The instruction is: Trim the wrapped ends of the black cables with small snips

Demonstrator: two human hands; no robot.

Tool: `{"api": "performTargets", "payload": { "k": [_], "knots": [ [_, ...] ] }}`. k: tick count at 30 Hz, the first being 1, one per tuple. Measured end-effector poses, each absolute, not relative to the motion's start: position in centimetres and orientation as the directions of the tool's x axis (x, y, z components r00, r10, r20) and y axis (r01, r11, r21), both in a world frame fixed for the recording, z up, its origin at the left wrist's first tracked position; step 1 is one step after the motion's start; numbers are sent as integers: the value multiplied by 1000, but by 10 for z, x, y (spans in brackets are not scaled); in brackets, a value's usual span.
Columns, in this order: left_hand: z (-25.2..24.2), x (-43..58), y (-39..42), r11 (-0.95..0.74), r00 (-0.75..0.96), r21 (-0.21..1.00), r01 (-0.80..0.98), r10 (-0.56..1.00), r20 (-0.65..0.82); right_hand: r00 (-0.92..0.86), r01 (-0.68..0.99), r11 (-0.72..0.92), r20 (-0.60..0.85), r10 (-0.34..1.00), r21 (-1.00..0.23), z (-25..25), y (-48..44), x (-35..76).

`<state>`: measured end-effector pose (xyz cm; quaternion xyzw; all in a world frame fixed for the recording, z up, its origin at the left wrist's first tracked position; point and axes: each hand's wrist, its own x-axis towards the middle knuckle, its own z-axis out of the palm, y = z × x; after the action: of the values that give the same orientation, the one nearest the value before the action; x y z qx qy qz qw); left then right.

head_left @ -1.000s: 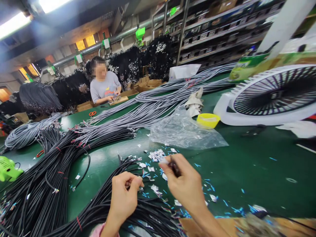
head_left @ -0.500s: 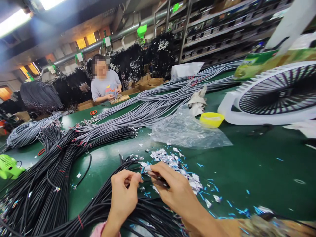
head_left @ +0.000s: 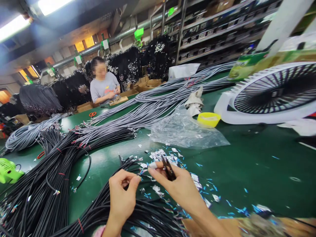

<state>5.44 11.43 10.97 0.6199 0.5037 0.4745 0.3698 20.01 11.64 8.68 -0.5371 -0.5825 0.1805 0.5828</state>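
- At the far left edge of the green table (head_left: 247,161) sits a bright green plastic device (head_left: 9,170), with a loop of grey cables (head_left: 27,138) beyond it.
- Next comes a thick spread of long black cables (head_left: 59,177), bound in places with thin red ties, coloured wire ends showing.
- Further off lie orange-handled scissors (head_left: 92,114), and across the table a co-worker (head_left: 103,87) in a grey shirt has both hands together over a small board.
- A nearer bundle of black cables (head_left: 96,204) curves up from the bottom edge, passing beside and beneath the left hand (head_left: 124,189); its stripped ends lie just beyond.
- That left hand is curled, thumb meeting forefinger in a pinch; I can't tell what, if anything, is between the tips.
- Long grey cables (head_left: 138,118) sweep across the middle of the table.
- Silvery scraps and blue clippings (head_left: 158,154) litter the space around the right hand (head_left: 172,179), which is closed around a dark two-pronged tool (head_left: 169,169), its tips pointing up and away; one fingertip looks white.
- Behind that hand lies a clear plastic bag (head_left: 185,130), then a yellow ring-shaped item (head_left: 209,122).
- A white fan (head_left: 269,95) with black blades fills the right.
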Motion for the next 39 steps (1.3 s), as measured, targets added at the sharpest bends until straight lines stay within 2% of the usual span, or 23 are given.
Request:
{"api": "performTargets", "payload": {
  "k": [5,16,32,39],
  "knots": [
    [109,55,113,-214,26,951,224,977,214,144,330,321,383,912,-888,88,113,197],
    [108,56,114,-209,34,955,208,978,207,171,287,282,339,925,-916,86,110,195],
    [109,56,113,-193,45,958,214,981,188,144,306,313,368,918,-899,91,109,194],
    [108,56,114,-196,19,958,209,980,196,67,365,435,490,869,-823,90,109,190]
  ]
}}
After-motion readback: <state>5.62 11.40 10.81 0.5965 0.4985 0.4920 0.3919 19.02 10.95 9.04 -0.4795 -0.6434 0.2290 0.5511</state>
